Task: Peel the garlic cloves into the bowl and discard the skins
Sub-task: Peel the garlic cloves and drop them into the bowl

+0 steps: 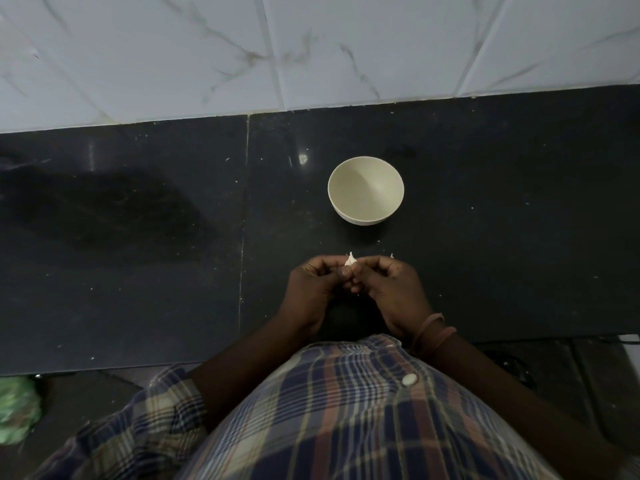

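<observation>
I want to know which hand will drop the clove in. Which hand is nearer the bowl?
Right, narrowly. The right hand sits almost straight below the bowl; the left hand lies below and to its left. Both pinch the garlic clove between them.

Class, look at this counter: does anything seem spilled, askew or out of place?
Small pale flecks lie scattered over the dark counter, and a dull smear marks its left side. The bowl stands upright, empty.

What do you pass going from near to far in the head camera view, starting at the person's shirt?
Plaid shirt → right hand and left hand together → garlic clove between them → empty bowl → bare black countertop → white tiled wall.
</observation>
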`<control>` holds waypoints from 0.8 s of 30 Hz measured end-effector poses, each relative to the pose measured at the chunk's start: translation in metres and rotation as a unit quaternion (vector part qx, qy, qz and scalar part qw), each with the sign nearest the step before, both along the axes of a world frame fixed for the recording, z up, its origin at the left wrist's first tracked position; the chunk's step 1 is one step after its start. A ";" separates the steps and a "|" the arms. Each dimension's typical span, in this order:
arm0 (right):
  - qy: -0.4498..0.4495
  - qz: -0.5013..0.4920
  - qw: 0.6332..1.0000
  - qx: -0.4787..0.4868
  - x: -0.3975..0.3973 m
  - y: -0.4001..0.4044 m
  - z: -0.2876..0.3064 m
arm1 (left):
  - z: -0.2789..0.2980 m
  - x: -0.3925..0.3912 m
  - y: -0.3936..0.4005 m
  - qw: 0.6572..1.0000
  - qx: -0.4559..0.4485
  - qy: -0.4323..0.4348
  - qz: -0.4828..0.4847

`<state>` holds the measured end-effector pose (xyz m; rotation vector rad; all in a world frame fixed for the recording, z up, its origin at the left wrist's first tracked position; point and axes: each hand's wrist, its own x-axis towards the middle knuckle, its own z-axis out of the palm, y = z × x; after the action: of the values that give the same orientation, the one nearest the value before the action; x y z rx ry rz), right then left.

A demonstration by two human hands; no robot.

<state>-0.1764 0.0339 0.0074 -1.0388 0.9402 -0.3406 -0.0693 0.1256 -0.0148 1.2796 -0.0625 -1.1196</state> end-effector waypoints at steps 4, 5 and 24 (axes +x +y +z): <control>0.012 -0.036 0.999 0.039 0.002 -0.003 -0.005 | -0.005 -0.001 -0.001 1.000 0.003 -0.002 -0.007; 0.017 -0.041 0.998 0.040 0.002 -0.003 -0.006 | -0.005 -0.001 -0.001 1.000 0.006 0.000 -0.005; -0.006 -0.113 0.982 0.148 0.010 -0.005 -0.024 | 0.008 0.002 -0.009 0.994 0.001 0.109 -0.021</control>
<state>-0.1662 0.0290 -0.0169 -0.6588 1.0654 -0.3811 -0.0673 0.1162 -0.0072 1.1551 0.0743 -1.2900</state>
